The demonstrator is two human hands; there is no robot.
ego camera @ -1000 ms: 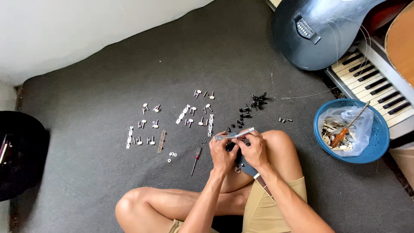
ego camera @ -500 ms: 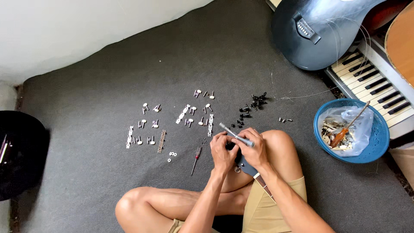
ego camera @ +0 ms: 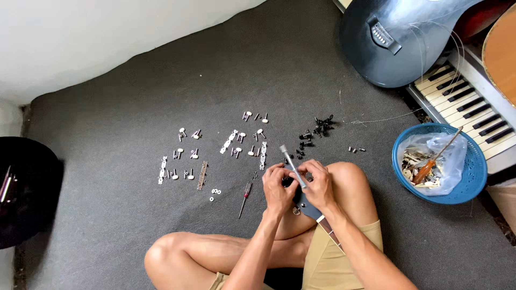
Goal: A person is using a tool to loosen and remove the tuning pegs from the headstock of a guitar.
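I sit cross-legged on a grey carpet. My left hand (ego camera: 278,186) and my right hand (ego camera: 318,182) meet over my lap, both closed around a slim grey tool (ego camera: 291,164) whose tip points up and away from me. Under the hands lies the blue headstock of a guitar neck (ego camera: 307,207) that rests across my thigh. Several small silver tuning-peg parts (ego camera: 236,144) are laid out on the carpet just beyond my hands, and a heap of small black parts (ego camera: 317,129) lies to their right. A small red-handled screwdriver (ego camera: 245,196) lies left of my left hand.
A blue plastic basket (ego camera: 468,185) at right holds a plastic bag and an orange-handled screwdriver. A blue guitar body (ego camera: 398,43) leans at top right over a keyboard (ego camera: 473,107). Loose guitar strings (ego camera: 381,118) trail on the carpet. A black object (ego camera: 24,188) sits at far left.
The grey tool has swung in my hands from lying nearly level to pointing steeply up and left. My hands stayed over the headstock.
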